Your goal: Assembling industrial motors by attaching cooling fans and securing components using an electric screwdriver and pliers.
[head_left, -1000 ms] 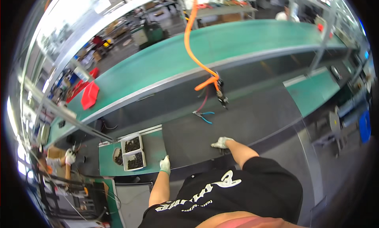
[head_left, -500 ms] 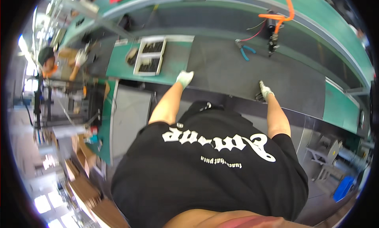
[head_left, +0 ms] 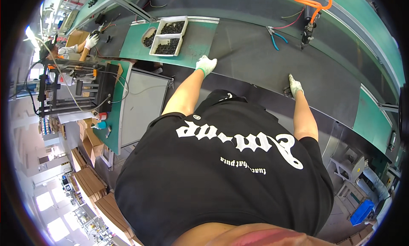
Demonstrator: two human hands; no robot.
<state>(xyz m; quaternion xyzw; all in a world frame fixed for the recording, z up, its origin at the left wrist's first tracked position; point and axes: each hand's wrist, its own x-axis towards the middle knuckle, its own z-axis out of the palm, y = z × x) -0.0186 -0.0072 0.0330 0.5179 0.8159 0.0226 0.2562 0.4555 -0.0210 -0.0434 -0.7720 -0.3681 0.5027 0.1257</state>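
My left hand [head_left: 206, 65], in a white glove with a green cuff, rests at the front edge of the workbench, where the green top meets the dark mat [head_left: 251, 54]. Its fingers are curled in, and whatever they may hold is hidden. Farther right, my right hand [head_left: 295, 85], in a similar glove, lies at the mat's front edge. One finger points forward while the others bend beside a small dark shape [head_left: 287, 91] too unclear to name. Blue-handled pliers [head_left: 277, 39] lie beyond that hand. A black power screwdriver [head_left: 307, 33] hangs to their right.
Two white trays [head_left: 178, 52] and a round container [head_left: 148, 36], all with small black parts, stand left of my left hand. An orange coiled hose [head_left: 317, 5] hangs at the upper right. A co-worker's gloved hand [head_left: 91, 41] works at the far left beside a black frame [head_left: 81, 90].
The view has shifted, so the bench, trays and pliers appear higher in the picture. Both my hands stay at the bench's front edge.
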